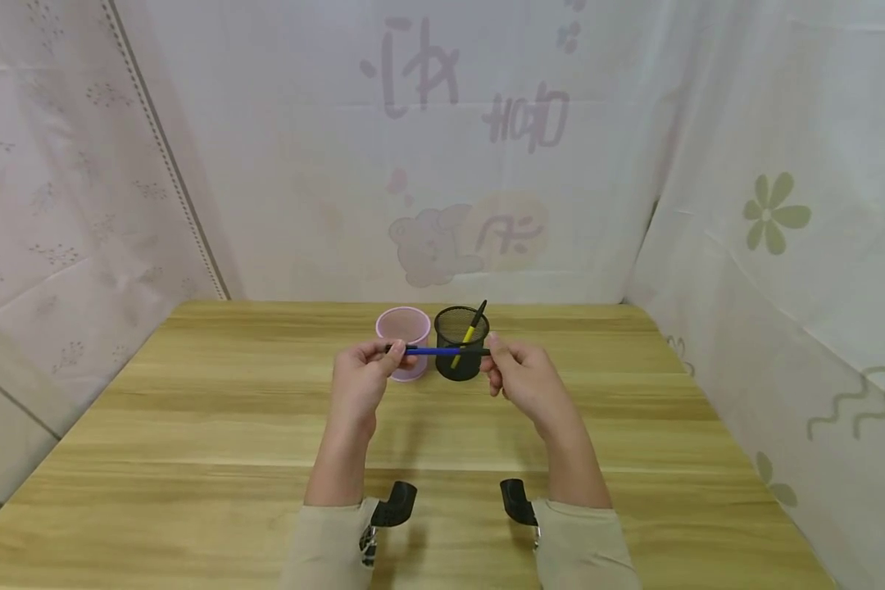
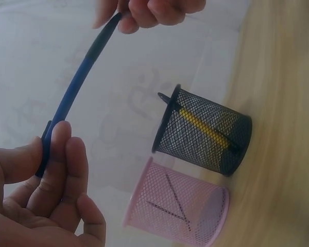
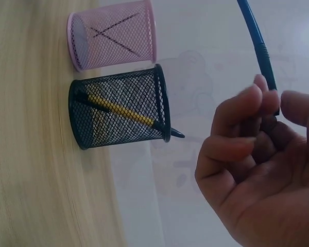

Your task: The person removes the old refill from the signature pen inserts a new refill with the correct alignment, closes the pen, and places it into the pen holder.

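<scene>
A blue pen (image 1: pixel 438 351) with black ends is held level between both hands, in front of two mesh cups. My left hand (image 1: pixel 361 377) pinches its clip end between thumb and fingers, as the left wrist view also shows. At the other, dark tip my right hand (image 1: pixel 527 378) pinches it with thumb and forefinger, the remaining fingers curled. Behind the pen stand a pink mesh cup (image 2: pixel 180 203) and, right of it, a black mesh cup (image 3: pixel 121 110). A yellow and black pen (image 1: pixel 469 333) leans inside the black cup.
The wood-grain table (image 1: pixel 214 410) carries both cups near its back edge. Pale printed curtains (image 1: pixel 280 164) enclose the back and sides. Dark wrist mounts (image 1: pixel 396 504) stick out from both sleeves. The pink cup's wall bears a dark crossed mark.
</scene>
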`<action>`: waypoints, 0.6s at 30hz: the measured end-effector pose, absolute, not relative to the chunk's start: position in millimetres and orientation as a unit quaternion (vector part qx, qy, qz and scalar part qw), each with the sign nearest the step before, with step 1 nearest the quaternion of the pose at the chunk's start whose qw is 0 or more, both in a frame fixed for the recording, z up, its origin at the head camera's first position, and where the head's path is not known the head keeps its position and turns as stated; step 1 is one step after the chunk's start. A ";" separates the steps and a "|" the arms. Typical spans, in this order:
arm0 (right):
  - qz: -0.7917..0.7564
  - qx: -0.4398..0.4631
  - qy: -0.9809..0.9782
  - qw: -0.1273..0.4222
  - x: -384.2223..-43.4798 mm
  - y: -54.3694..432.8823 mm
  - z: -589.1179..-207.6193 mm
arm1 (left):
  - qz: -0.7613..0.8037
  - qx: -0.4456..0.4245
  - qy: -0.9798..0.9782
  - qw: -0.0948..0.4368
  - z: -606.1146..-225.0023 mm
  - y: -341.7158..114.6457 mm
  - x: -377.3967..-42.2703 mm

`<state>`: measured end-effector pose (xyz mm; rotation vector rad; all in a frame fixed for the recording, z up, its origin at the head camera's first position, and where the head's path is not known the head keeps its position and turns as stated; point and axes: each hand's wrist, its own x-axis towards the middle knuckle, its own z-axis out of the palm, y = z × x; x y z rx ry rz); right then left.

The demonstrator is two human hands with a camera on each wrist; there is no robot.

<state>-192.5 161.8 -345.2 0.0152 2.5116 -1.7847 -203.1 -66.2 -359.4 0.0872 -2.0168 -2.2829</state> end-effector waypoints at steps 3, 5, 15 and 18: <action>-0.578 0.010 0.816 0.026 -192.6 161.1 -344.9 | -0.747 0.027 -0.662 0.048 -359.1 -66.4 -202.9; -0.576 0.010 0.817 0.021 -192.6 160.3 -344.4 | -0.748 0.027 -0.661 0.050 -358.8 -66.7 -202.8; -0.588 0.001 0.809 0.026 -192.5 158.8 -343.7 | -0.753 0.027 -0.655 0.052 -355.5 -68.4 -201.0; -0.593 0.001 0.805 0.028 -192.0 159.2 -342.1 | -0.750 0.030 -0.658 0.050 -354.2 -68.7 -200.5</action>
